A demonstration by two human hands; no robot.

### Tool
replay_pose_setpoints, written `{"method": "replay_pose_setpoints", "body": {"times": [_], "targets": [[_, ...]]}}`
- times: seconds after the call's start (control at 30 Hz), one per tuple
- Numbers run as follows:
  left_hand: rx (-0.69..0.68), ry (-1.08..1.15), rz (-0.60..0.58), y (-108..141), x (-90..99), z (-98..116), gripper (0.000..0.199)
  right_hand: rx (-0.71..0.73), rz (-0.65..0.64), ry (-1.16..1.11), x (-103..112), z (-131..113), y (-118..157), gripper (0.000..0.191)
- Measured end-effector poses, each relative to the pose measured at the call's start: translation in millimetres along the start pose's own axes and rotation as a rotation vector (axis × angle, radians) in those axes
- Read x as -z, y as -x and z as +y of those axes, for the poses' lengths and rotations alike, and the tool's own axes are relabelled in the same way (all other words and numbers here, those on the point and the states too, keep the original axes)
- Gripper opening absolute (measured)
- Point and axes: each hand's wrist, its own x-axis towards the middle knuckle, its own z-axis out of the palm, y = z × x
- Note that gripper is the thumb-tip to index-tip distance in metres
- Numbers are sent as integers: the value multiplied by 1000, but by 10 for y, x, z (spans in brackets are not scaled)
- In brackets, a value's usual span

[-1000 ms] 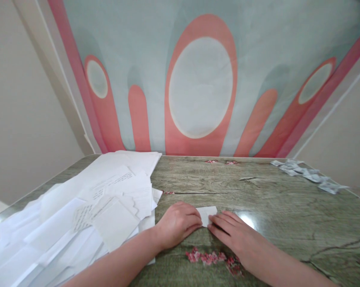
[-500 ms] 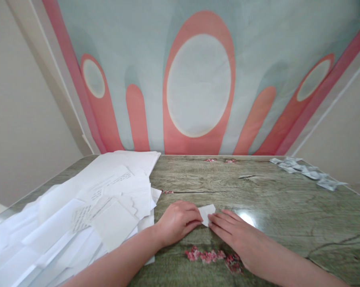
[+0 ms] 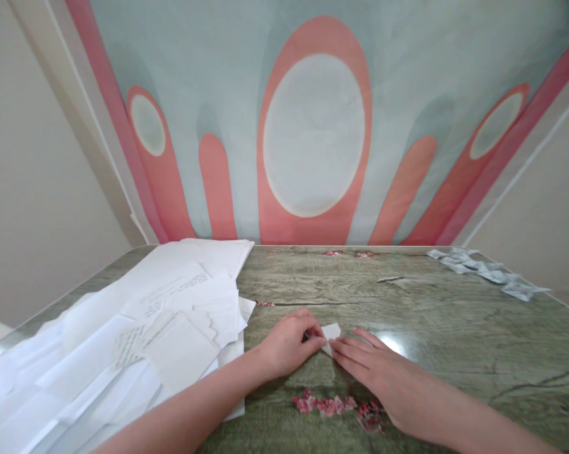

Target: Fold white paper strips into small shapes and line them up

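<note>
A small piece of white paper (image 3: 330,331), which looks folded, lies on the wood-grain table between my two hands. My left hand (image 3: 294,342) pinches its left edge between thumb and fingers, the fingertips curled down. From the right, my right hand (image 3: 367,360) lies flat with fingers stretched out, its fingertips pressing the paper's right side against the tabletop. Part of the paper is hidden under the fingertips of both hands.
A big loose heap of white papers (image 3: 180,353), some printed, covers the table's left side. Several small folded paper pieces (image 3: 486,271) lie at the far right edge. Behind the wood-grain table (image 3: 303,280) stands a wall covering (image 3: 313,126) with coral shapes.
My left hand has shifted slightly right and its fingers have curled into a pinch over the paper. Less of the paper shows now. My right hand has hardly moved.
</note>
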Motion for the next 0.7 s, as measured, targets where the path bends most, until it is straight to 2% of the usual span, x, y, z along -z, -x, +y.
{"method": "replay_pose_setpoints", "body": {"times": [0.33,0.57,0.7], "targets": [[80,-93,3,-67,-42,66,6,-10,-56,-51,93,2,28,90],[94,-145,28,-45,-90,74,6,-11,-55,13,79,-35,-12,68],[87,-170,57,-37,-117,74,5,-14,-23,23,62,-49,-12,65]]}}
